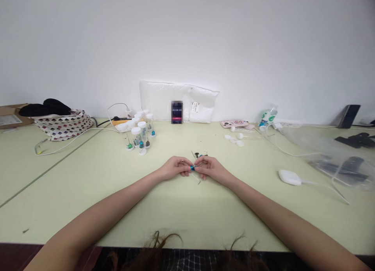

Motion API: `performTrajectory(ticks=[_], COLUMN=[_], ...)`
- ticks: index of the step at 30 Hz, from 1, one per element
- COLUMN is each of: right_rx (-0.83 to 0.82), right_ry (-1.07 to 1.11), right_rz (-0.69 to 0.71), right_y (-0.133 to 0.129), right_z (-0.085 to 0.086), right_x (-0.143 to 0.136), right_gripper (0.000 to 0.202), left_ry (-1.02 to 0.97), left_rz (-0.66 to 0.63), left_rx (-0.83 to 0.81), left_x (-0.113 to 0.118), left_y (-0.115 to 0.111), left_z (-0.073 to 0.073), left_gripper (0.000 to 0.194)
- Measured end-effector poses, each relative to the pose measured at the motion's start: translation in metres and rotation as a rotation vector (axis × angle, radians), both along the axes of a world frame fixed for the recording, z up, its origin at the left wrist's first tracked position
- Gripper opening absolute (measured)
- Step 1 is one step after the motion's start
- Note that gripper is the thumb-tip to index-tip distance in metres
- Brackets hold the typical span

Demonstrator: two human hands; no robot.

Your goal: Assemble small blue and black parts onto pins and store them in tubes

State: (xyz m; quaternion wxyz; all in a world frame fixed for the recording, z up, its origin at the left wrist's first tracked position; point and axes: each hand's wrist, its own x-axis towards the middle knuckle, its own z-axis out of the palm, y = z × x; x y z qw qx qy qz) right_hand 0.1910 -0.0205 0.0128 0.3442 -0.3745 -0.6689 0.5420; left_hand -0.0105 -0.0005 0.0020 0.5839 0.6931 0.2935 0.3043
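At the middle of the table, my left hand (176,168) pinches the left side of a small blue part (192,168). My right hand (211,170) has its fingers closed on the same part from the right, so the two hands almost meet. A thin bent metal rod (196,178) lies just below the fingertips. Behind the hands are a small black piece (197,155) and other tiny parts, partly covered by my right fingers.
Several clear tubes with white caps (136,131) stand at the back left, beside a patterned bag (63,124). A phone (177,112) leans upright against a white package (202,105). Loose caps (240,143), a white charger (290,177) and cables lie to the right.
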Motion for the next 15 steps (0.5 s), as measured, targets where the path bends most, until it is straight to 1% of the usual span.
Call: performTrajectory(ticks=[15], right_rx=[-0.009], right_ry=[0.001], right_rz=[0.024], right_y=[0.0015], right_z=[-0.0042], right_x=[-0.0002], right_gripper=[0.028], left_ry=[0.015], left_rz=[-0.012], left_rx=[0.018], left_x=[-0.0008], left_y=[0.0003], left_z=[0.0001], left_gripper=[0.029])
